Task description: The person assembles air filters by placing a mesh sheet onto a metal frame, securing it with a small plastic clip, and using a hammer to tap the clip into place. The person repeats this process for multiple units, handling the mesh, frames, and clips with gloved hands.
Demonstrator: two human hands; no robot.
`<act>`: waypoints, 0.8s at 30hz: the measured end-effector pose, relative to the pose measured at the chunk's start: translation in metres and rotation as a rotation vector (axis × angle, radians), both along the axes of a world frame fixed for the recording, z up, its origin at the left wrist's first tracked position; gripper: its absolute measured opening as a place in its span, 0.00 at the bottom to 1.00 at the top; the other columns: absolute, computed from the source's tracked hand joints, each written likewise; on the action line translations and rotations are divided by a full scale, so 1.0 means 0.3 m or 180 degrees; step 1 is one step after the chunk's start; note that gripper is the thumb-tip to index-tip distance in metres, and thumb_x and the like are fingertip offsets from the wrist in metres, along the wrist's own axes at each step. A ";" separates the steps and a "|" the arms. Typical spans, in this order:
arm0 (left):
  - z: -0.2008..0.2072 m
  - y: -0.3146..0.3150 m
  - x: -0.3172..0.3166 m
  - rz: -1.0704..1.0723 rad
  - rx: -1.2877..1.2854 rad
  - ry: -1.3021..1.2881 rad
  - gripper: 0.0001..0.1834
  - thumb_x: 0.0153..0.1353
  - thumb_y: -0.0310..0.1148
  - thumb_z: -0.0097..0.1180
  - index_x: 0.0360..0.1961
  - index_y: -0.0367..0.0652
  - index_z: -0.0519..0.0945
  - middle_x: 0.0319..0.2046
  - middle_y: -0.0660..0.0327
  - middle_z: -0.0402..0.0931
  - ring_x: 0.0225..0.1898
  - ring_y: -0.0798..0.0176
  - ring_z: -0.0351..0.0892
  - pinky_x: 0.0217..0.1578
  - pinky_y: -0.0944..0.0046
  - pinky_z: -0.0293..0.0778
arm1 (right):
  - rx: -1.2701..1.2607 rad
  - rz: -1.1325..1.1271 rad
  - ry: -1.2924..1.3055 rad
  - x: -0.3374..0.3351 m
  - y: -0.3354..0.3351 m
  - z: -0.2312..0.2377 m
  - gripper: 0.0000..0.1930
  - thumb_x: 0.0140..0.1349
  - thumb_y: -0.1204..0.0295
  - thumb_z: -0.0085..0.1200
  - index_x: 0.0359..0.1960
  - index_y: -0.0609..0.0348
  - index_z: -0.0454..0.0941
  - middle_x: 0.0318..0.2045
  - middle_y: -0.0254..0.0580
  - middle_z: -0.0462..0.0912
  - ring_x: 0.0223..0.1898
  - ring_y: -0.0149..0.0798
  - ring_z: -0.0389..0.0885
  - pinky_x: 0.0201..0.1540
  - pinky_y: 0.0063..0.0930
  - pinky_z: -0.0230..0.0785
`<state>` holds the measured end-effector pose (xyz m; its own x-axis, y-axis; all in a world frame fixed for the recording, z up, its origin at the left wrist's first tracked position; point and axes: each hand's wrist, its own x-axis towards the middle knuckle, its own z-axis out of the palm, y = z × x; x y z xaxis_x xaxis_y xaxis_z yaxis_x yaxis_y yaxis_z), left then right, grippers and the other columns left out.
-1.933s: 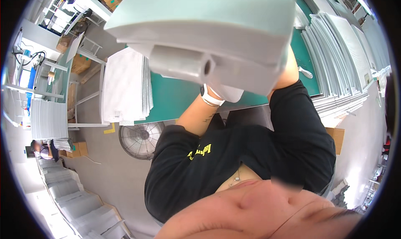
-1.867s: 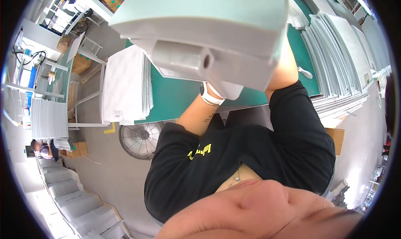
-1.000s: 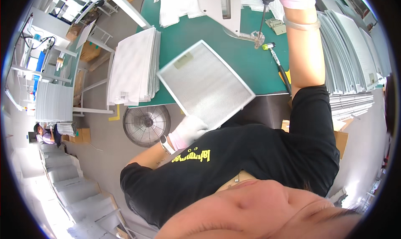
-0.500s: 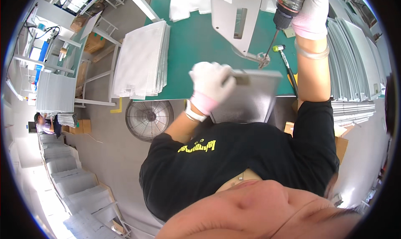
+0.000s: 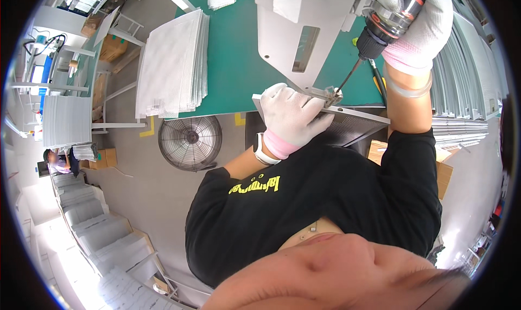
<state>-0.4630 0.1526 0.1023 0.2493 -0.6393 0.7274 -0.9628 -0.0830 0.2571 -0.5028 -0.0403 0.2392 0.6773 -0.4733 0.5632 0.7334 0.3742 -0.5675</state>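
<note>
My left hand (image 5: 296, 114), in a white glove with a pink cuff, is closed over the edge of a grey framed mesh panel (image 5: 353, 128). The panel is tilted at the front edge of the table. My gloved right hand (image 5: 429, 41) grips a power drill (image 5: 386, 32) with a long thin bit slanting down. The bit's tip reaches a small metal fitting (image 5: 330, 96) at the panel's edge; whether it touches a screw is too small to tell. Above my left hand, a white slotted machine arm (image 5: 282, 39) ends near that fitting.
On the green table (image 5: 233, 60) lies a stack of white mesh sheets (image 5: 171, 66). A mallet's dark handle (image 5: 378, 77) shows beside the drill. Stacked panels (image 5: 469, 66) stand at right. A round floor fan (image 5: 190, 142) is below the table edge; another person (image 5: 64, 161) is far left.
The panel has turned, its edge now up against the fitting under the machine arm. My left hand has moved right and slightly down with it. The drill has come down to the fitting.
</note>
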 end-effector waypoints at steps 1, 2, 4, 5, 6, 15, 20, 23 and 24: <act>-0.004 0.001 0.001 -0.0002 -0.0015 -0.0027 0.12 0.42 0.42 0.69 0.26 0.52 0.82 0.20 0.67 0.72 0.22 0.57 0.72 0.29 0.55 0.63 | -0.0075 -0.0059 0.0037 0.000 0.000 0.000 0.20 0.69 0.53 0.54 0.42 0.60 0.70 0.25 0.35 0.73 0.18 0.26 0.71 0.17 0.16 0.60; -0.008 0.003 0.002 0.0012 0.0016 -0.0024 0.12 0.42 0.42 0.69 0.26 0.52 0.82 0.20 0.67 0.73 0.22 0.57 0.72 0.29 0.55 0.63 | -0.0214 -0.0043 0.0085 -0.001 -0.004 -0.004 0.20 0.69 0.53 0.54 0.42 0.60 0.71 0.25 0.35 0.73 0.18 0.26 0.71 0.17 0.16 0.60; -0.017 0.012 0.004 0.0067 0.0078 -0.0024 0.12 0.41 0.43 0.69 0.26 0.52 0.82 0.21 0.67 0.74 0.22 0.57 0.73 0.30 0.54 0.63 | -0.0560 0.0092 0.0174 0.003 -0.017 -0.026 0.21 0.68 0.53 0.55 0.41 0.61 0.71 0.25 0.36 0.73 0.18 0.27 0.71 0.18 0.17 0.60; -0.025 0.012 0.006 0.0069 0.0071 -0.0008 0.12 0.42 0.43 0.69 0.26 0.52 0.82 0.20 0.67 0.73 0.22 0.58 0.73 0.30 0.54 0.63 | -0.0614 0.0198 0.0195 0.003 -0.010 -0.047 0.22 0.67 0.54 0.57 0.45 0.61 0.70 0.25 0.37 0.74 0.19 0.28 0.71 0.18 0.18 0.61; -0.036 0.009 0.008 0.0073 0.0064 0.0007 0.12 0.42 0.43 0.69 0.26 0.52 0.82 0.20 0.67 0.73 0.22 0.58 0.73 0.29 0.54 0.62 | -0.0556 0.0288 0.0248 -0.002 0.021 -0.070 0.24 0.66 0.55 0.60 0.49 0.62 0.69 0.24 0.38 0.74 0.19 0.30 0.72 0.19 0.20 0.62; -0.060 0.026 -0.027 -0.0040 0.0648 0.0313 0.18 0.45 0.43 0.71 0.39 0.54 0.88 0.25 0.71 0.78 0.25 0.64 0.76 0.29 0.58 0.64 | -0.0314 0.0754 0.0549 -0.052 0.034 -0.155 0.42 0.61 0.57 0.66 0.70 0.57 0.55 0.23 0.39 0.72 0.16 0.33 0.68 0.19 0.25 0.61; -0.099 0.006 -0.042 -0.0396 -0.0005 0.0598 0.23 0.45 0.39 0.72 0.46 0.54 0.88 0.24 0.70 0.76 0.25 0.65 0.75 0.27 0.62 0.67 | -0.0453 0.1463 0.0140 -0.026 -0.003 -0.207 0.31 0.64 0.54 0.61 0.59 0.64 0.66 0.26 0.41 0.74 0.20 0.32 0.72 0.21 0.24 0.66; -0.070 0.009 -0.048 -0.0460 0.0127 0.0680 0.23 0.45 0.38 0.72 0.47 0.52 0.88 0.23 0.70 0.74 0.25 0.66 0.75 0.26 0.63 0.69 | -0.0600 0.0930 0.0236 -0.016 0.033 -0.241 0.28 0.63 0.50 0.59 0.45 0.67 0.72 0.19 0.34 0.69 0.12 0.23 0.62 0.13 0.16 0.52; -0.069 0.009 -0.048 -0.0448 0.0138 0.0707 0.23 0.45 0.37 0.71 0.47 0.52 0.88 0.23 0.70 0.74 0.25 0.65 0.75 0.27 0.62 0.69 | -0.0583 0.1060 0.0270 -0.019 0.019 -0.249 0.27 0.63 0.50 0.59 0.44 0.67 0.72 0.20 0.34 0.70 0.13 0.23 0.63 0.14 0.16 0.54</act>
